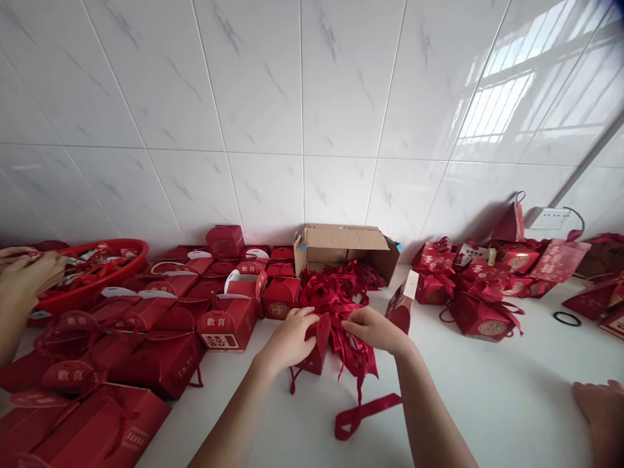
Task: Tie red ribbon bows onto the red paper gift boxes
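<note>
My left hand [288, 337] is wrapped round the near side of a small red gift box [319, 348], which rests on the white table in front of me. A dark red cord hangs at the box's lower left. Just to the right, my right hand [373, 328] has its fingertips pinched together at a pile of red satin ribbons [336, 292]. The pile spills out of an opened cardboard box [346, 237] against the wall. One ribbon trails to a loop [346, 422] on the table. Both hands' fingertips are partly hidden among the ribbons.
Many red gift boxes [227, 325] crowd the left. Behind them another person's hands [29, 279] reach to a red basket [139, 250] of sweets. Ribbon-tied boxes [485, 315] and a black ring [567, 318] are at right, near another person's hand [602, 406].
</note>
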Demonstrator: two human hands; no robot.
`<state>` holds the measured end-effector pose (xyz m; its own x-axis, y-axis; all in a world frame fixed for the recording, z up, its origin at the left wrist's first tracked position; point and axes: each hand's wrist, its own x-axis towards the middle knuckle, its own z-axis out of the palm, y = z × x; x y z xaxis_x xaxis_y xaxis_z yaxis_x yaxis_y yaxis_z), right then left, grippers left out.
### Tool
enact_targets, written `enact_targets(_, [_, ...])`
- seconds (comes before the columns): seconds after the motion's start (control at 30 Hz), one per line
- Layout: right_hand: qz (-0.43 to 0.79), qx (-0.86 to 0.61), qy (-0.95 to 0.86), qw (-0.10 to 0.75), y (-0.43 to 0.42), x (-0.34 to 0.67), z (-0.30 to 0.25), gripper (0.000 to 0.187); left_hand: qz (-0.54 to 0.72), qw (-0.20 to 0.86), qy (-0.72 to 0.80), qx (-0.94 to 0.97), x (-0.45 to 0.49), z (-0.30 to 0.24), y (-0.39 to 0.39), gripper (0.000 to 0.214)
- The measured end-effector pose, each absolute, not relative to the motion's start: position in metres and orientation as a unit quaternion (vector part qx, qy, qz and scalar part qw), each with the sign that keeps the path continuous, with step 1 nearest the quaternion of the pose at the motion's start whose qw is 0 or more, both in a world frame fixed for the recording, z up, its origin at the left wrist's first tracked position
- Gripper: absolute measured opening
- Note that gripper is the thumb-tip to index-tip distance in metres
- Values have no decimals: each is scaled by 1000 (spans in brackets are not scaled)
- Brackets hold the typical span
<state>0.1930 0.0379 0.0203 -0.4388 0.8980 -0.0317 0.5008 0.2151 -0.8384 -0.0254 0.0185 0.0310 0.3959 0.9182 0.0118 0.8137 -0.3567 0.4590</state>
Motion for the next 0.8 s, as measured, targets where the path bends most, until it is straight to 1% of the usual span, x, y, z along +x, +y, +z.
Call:
enact_targets(0.13, [409,-471,-755,204,39,186,17,39,143,185,535,812,-23,30,20,41])
enact_targets(0.3, [413,-464,-762,184,37,181,22,37,151,184,532,813,-25,29,21,38])
enact_targets(0.43, [420,-463,-759,182,34,178,25,37,159,184,527,814,-24,30,21,36])
enact_targets(0.57, [426,-466,-752,187,34,173,24,38,170,185,527,812,-23,31,20,28])
enact_targets(0.8, [424,-464,-754,190,37,169,16,34,194,190,533,801,-23,26,26,21])
